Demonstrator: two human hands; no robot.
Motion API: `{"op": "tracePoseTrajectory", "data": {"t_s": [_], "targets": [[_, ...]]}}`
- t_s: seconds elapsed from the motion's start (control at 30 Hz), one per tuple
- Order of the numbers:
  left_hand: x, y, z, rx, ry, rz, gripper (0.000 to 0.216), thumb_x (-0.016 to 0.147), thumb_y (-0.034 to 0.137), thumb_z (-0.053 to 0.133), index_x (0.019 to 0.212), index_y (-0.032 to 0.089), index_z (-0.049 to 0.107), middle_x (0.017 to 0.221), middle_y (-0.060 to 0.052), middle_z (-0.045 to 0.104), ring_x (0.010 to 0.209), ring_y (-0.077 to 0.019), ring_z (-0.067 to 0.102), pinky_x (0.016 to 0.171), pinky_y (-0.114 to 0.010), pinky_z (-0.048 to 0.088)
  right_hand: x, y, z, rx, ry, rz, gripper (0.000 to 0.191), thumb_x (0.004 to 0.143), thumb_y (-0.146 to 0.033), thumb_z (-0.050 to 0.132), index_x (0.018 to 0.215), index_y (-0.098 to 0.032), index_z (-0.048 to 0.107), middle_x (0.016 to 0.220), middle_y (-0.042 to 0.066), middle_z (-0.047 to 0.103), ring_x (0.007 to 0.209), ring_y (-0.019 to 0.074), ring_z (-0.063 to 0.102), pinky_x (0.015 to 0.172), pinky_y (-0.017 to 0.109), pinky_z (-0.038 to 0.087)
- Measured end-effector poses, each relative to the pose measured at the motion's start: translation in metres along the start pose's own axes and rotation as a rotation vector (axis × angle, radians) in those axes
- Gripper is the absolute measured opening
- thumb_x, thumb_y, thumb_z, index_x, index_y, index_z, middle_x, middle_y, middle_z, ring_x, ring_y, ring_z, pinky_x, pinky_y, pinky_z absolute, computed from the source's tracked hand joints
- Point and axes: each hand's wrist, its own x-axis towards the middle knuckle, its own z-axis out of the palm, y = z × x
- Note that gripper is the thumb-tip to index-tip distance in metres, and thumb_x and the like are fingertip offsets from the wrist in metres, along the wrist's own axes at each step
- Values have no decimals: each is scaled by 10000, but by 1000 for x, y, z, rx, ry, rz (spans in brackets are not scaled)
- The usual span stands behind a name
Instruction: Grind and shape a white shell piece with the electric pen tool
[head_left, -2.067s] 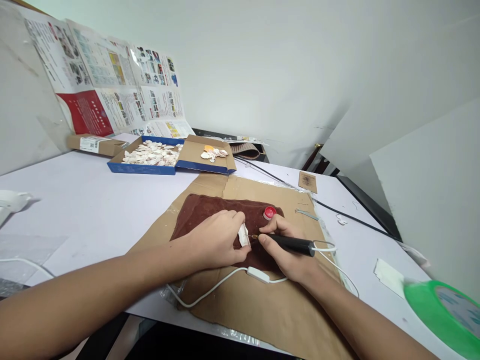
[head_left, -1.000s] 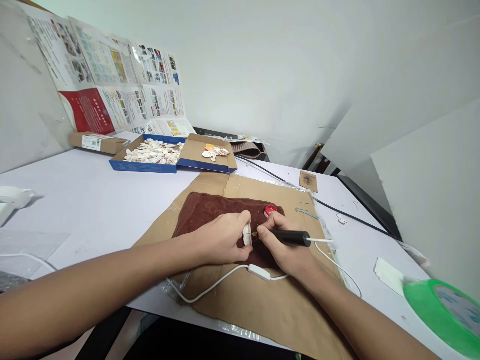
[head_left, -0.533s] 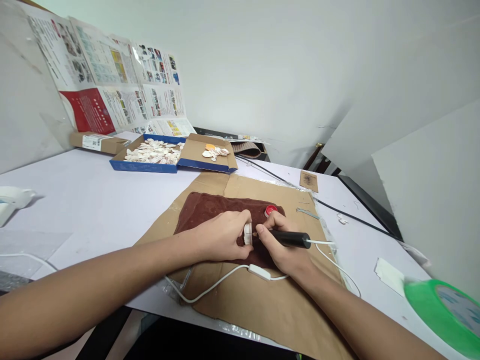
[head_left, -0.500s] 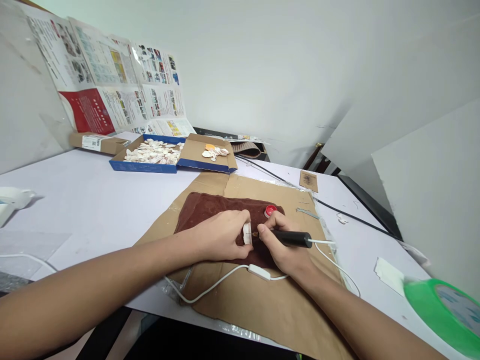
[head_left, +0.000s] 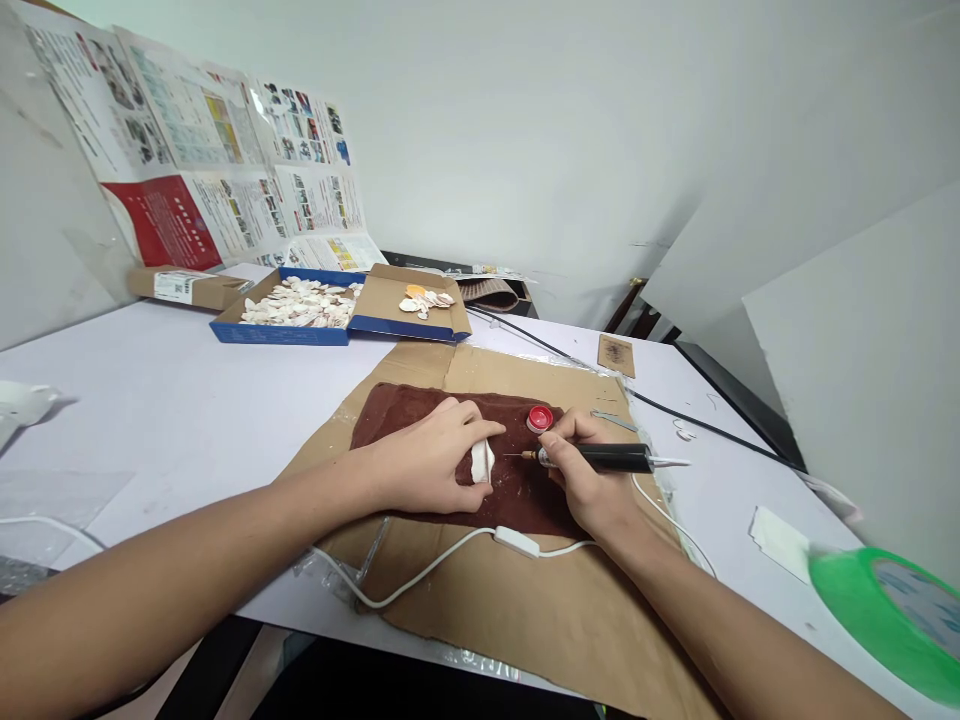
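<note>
Where the desk (head_left: 150, 400) ends at its near edge, one sheet of brown paper (head_left: 525, 620), creased, laid over clear plastic. Across its nearer part, one white cable (head_left: 369, 603) with an inline switch (head_left: 517, 542). By the right edge of the desk, near side: one green tape roll (head_left: 855, 610), one white paper slip (head_left: 780, 543) just beside it.

On the paper, one dark red-brown cloth (head_left: 525, 500), folded flat. Over the cloth, left hand (head_left: 431, 455), gripping one small white piece (head_left: 482, 462) between thumb at its near end and curled fingers at its far end. Facing it, right hand (head_left: 592, 480), closed in a pen hold on one black pen-shaped tool (head_left: 615, 458), needle tip pointing at the piece, just beside it, apart; white lead at the rear end.

At the cloth's far right corner, one red cap (head_left: 538, 419), hollow side up. Near the paper's right edge, one thin grey item (head_left: 615, 420), possibly tweezers. Beyond it, one small brown card (head_left: 616, 355), darkly marked.

Towards the desk's far edge, one blue box (head_left: 281, 334) full of white flakes (head_left: 300, 302); its lid (head_left: 386, 290), opened to the right, bears a few more and one orange item (head_left: 415, 291). Left of the box, one brown carton (head_left: 217, 292), labelled. Behind, one printed sheet (head_left: 240, 170), upright against the wall.
</note>
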Motion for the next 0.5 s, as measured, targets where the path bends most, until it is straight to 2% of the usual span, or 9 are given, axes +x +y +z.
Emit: {"op": "tracePoseTrajectory", "data": {"t_s": [0.17, 0.3, 0.4, 0.5], "targets": [[0, -1, -7, -41, -59, -83, 545, 808, 339, 666, 1326, 170, 654, 1254, -120, 639, 1279, -319, 544, 1112, -456, 479, 0, -1, -1, -13, 0, -13, 370, 922, -460, 673, 669, -245, 509, 612, -29, 531, 581, 153, 493, 551, 297, 405], [0, -2, -10, -150, -17, -93, 567, 743, 255, 718, 1304, 201, 657, 1340, -102, 661, 1274, -296, 581, 1122, -431, 479, -1, -3, -2, 7, 12, -53, 364, 917, -446, 685, 662, -241, 525, 625, -23, 544, 584, 154, 498, 553, 298, 406], [0, -3, -10, -189, -22, -43, 582, 813, 227, 682, 1392, 224, 619, 1411, -95, 660, 1316, -287, 585, 1144, -431, 461, -3, -3, -3, 50, 23, -41, 374, 926, -467, 683, 674, -242, 522, 616, -26, 540, 566, 150, 492, 526, 287, 389], [-1, -5, -9, -93, -104, 1, 552, 920, 249, 607, 1471, 239, 581, 1538, -113, 584, 1448, -326, 481, 1201, -515, 389, -4, -3, -4, 101, 10, -2, 394, 937, -509, 677, 698, -242, 514, 603, -36, 531, 527, 134, 470, 497, 273, 375]]}}
